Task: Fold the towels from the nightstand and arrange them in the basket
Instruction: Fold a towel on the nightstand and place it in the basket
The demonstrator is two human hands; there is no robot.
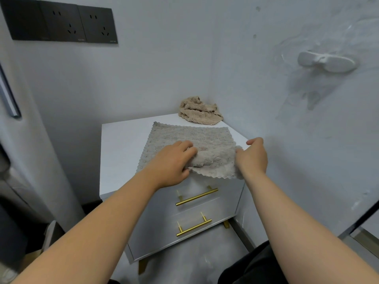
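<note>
A grey-beige towel [196, 138] with a scalloped edge lies spread on the white nightstand [119, 152]. Its near edge is lifted and bunched over the front of the top. My left hand [172, 162] grips the bunched near edge at its left. My right hand [253, 157] pinches the same edge at its right, near the nightstand's right corner. A second, tan towel [200, 111] sits crumpled in a heap at the back right corner of the top, against the wall. No basket is in view.
The nightstand stands in a wall corner and has two drawers with gold bar handles [196, 196]. Dark wall sockets [61, 22] are at the upper left. A white hook [326, 61] sticks out of the right wall. Dark items stand on the floor at left.
</note>
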